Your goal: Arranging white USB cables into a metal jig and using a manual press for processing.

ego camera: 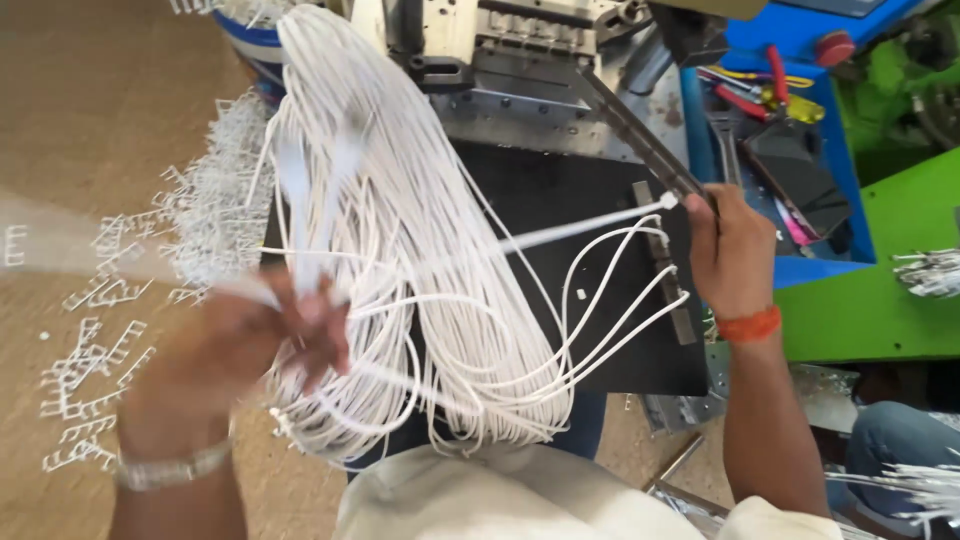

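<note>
A thick bundle of white cords [400, 230] drapes from the machine down over my lap. My left hand [265, 335], blurred by motion, is closed on a few cord ends near the lower left of the bundle. My right hand [730, 250] pinches the white tip of one cord [585, 228] at the metal guide rail [650, 150] on the right edge of the black work plate [580, 180]. Some cord loops run across the plate toward the right hand.
A grey metal machine [520, 60] stands behind the plate. Many white plastic scraps [110, 350] lie on the brown floor at left. A blue tray [790, 120] with red-handled tools and a green frame [880, 290] lie at right. Another person's knee [900, 440] shows at lower right.
</note>
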